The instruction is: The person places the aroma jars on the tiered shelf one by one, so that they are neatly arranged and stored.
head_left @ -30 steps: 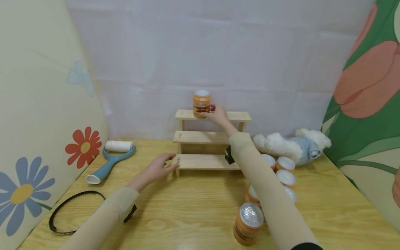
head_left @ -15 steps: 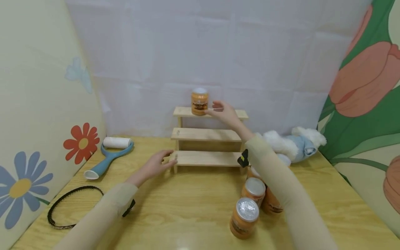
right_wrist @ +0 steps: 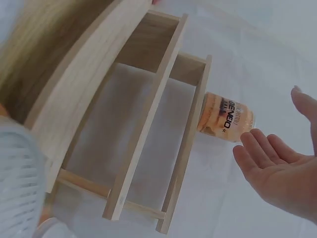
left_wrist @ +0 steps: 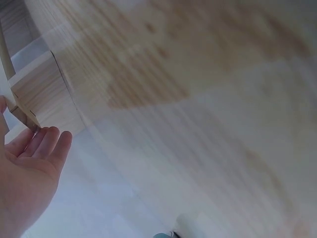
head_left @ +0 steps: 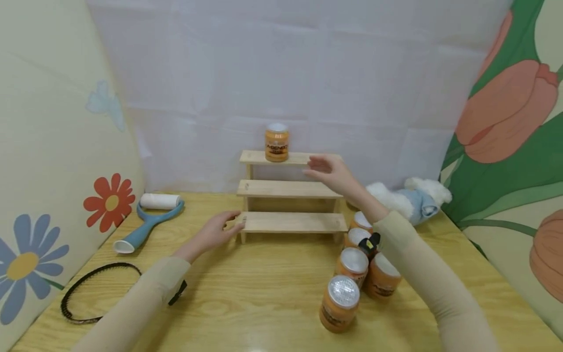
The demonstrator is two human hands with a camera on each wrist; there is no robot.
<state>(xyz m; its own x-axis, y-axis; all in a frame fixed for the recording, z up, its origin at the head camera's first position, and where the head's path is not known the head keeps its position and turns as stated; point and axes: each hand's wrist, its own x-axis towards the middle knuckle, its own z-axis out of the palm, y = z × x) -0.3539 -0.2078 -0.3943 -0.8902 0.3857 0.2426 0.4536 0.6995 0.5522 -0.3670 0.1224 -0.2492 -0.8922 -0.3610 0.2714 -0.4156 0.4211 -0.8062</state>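
Note:
One orange jar (head_left: 277,145) with a pale lid stands upright on the top step of a three-step wooden display stand (head_left: 290,188). My right hand (head_left: 332,172) is to the right of that jar, apart from it, its fingers loosely extended with nothing between them. The right wrist view also shows a gap between the fingers and the jar (right_wrist: 225,117). My left hand (head_left: 214,230) is at the left end of the bottom step. In the left wrist view its relaxed fingertips (left_wrist: 63,136) touch the wooden edge (left_wrist: 24,116).
Several more orange jars (head_left: 338,305) with silvery lids stand on the table right of the stand. A white stuffed toy (head_left: 413,198) in blue lies behind them. At the left are a lint roller (head_left: 147,222) and a black hoop (head_left: 76,293).
My right hand has let go of the jar on the top step and drawn back to the right. The left hand stays at the bottom step's left end.

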